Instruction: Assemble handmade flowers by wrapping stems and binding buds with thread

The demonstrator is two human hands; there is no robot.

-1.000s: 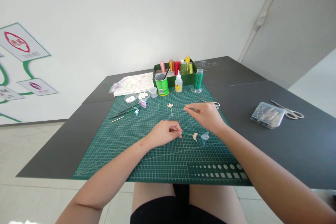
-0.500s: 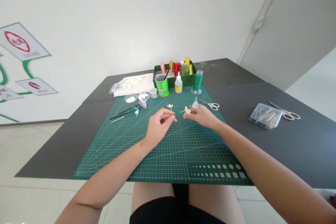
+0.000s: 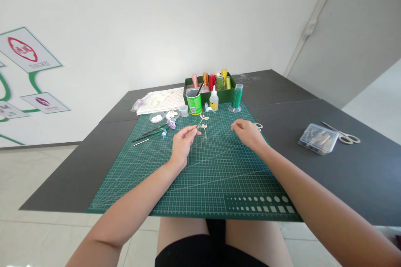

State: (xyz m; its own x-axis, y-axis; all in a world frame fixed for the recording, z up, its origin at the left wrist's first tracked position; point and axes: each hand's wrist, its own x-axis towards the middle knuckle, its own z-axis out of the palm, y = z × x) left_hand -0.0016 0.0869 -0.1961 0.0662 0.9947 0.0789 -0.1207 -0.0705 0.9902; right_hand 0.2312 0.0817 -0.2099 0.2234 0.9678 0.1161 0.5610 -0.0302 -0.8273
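My left hand [image 3: 183, 142] pinches the lower end of a thin green-wrapped flower stem [image 3: 201, 121], holding it up so its small cream bloom and pale blue petal [image 3: 208, 109] point away from me. My right hand [image 3: 249, 132] hovers over the green cutting mat [image 3: 203, 175] to the right, fingers pinched together; a fine thread seems to run from them toward the stem, but it is too thin to be sure. A second tiny cream flower [image 3: 204, 127] lies on the mat just beyond my left hand.
At the mat's far edge stand a green cup [image 3: 194, 101], a glue bottle [image 3: 214, 100], a green thread spool [image 3: 236, 97] and a box of coloured spools [image 3: 211, 83]. Finished stems [image 3: 153, 132] and small dishes lie left. Scissors [image 3: 341, 134] and a clear case [image 3: 318, 138] sit right.
My left hand swung the flower stem from lying low across the mat to pointing up and away. My right hand let go of the bloom end and drew back to the right.
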